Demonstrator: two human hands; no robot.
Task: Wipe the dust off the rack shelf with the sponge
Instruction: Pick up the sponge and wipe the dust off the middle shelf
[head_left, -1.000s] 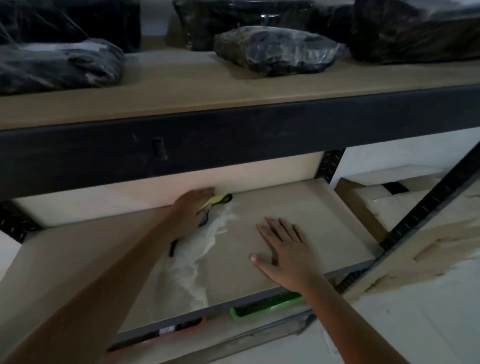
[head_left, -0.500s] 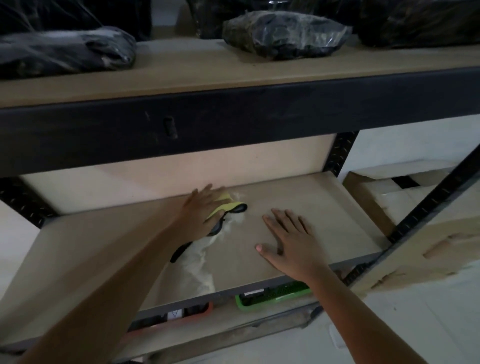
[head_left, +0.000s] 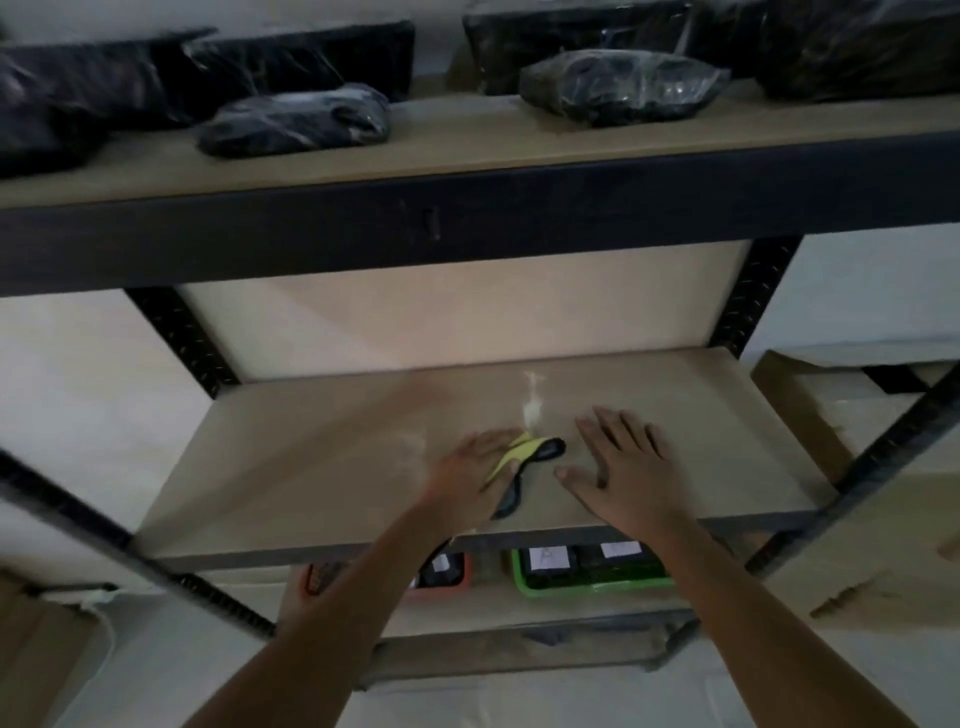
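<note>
Near the front edge of the shelf (head_left: 322, 467), our left hand (head_left: 467, 475) presses flat on the yellow-and-black sponge (head_left: 524, 457), fingers spread over it and not curled around it, while our right hand (head_left: 621, 462) lies open and empty on the board just beside it. To wipe well, we judge we should keep the palm weight even and push the sponge in long overlapping passes. Farther back lies a pale streak of dust (head_left: 532, 402), just beyond the sponge, so the next pass should run that way.
</note>
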